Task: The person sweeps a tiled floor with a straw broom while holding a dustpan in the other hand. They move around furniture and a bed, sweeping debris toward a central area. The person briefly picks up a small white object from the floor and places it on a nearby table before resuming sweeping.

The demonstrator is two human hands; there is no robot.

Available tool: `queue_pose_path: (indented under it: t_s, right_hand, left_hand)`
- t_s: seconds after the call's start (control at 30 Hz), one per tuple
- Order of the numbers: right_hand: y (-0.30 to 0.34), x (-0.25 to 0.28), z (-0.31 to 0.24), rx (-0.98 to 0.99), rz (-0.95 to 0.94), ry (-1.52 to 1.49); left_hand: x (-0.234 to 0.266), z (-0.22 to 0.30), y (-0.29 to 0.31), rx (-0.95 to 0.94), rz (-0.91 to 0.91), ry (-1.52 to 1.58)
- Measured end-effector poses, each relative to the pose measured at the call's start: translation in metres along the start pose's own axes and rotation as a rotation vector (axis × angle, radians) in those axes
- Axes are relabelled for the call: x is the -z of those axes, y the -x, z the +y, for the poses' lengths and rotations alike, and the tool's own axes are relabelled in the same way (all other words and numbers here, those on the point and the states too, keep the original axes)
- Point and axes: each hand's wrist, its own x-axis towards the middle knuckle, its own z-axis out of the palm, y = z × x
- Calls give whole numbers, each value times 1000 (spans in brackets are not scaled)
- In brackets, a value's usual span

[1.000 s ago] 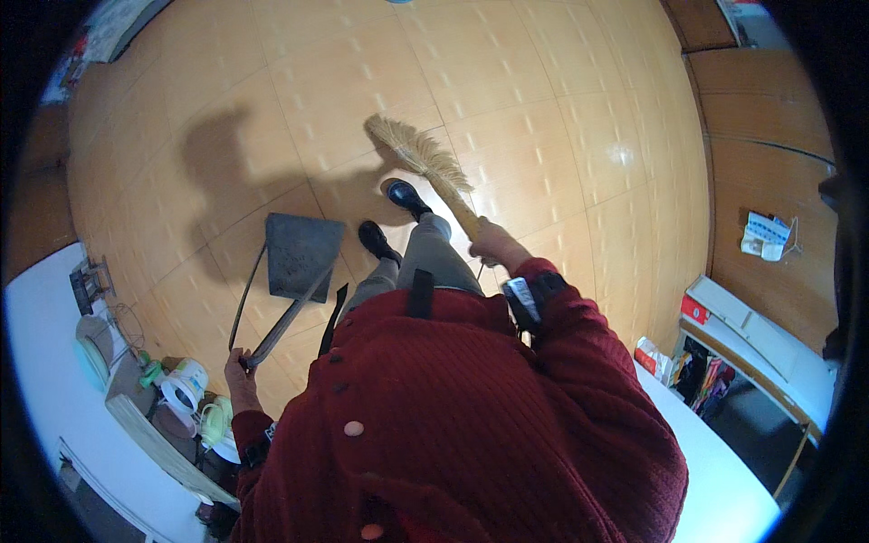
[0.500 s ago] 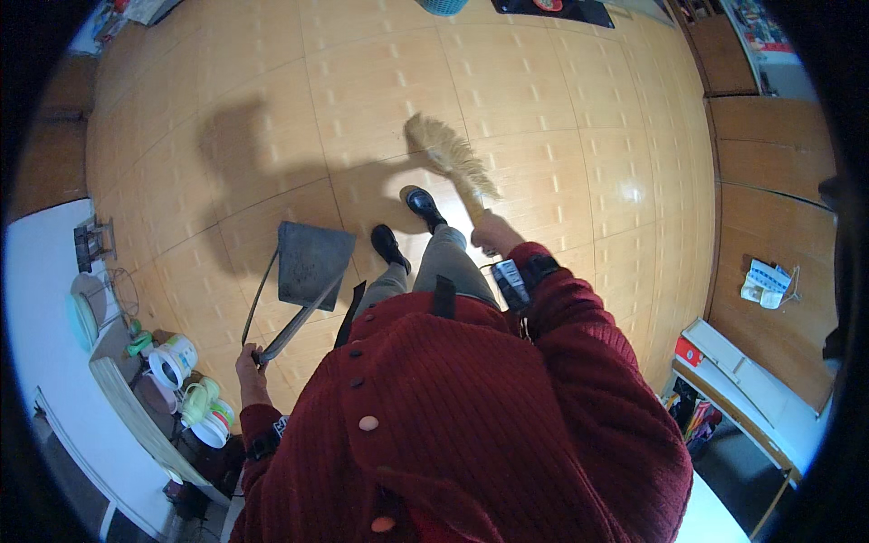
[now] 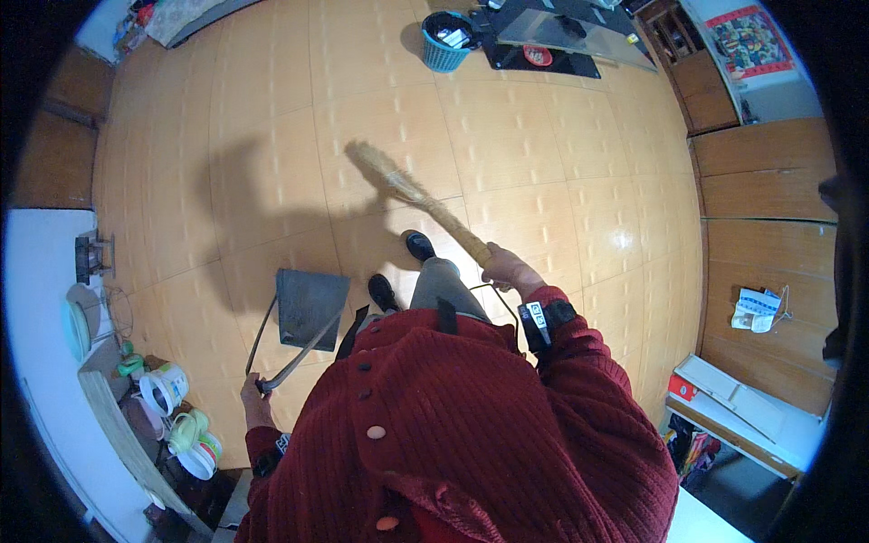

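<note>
1. The head camera looks steeply down from high above, on the wearer's side of the dustpan (image 3: 310, 306).
2. Closest is the maroon cardigan (image 3: 489, 416); the wide fisheye reaches floor (image 3: 525, 136) well beyond the dustpan.

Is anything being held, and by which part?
The right hand grips a straw broom by its handle; the left hand holds a dustpan by its handle's end.

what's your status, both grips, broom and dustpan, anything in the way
Right grip closed around broom. Left grip holding dustpan by its handle. Left shoe beside dustpan.
</note>
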Motion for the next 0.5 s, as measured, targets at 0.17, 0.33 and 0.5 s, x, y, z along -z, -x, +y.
queue_pose_path:
  t_s: [0.17,0.33,0.5]
  right_hand:
    - [-10,58,23,-69,132,-120]
    - [-59,116,60,-95,197,-265]
    - [-125,190,82,43,125,132]
  left_hand:
    - [-19,11,8,8,-3,15]
    - [-39,21,17,9,43,61]
    - [-65,33,42,-24,65,230]
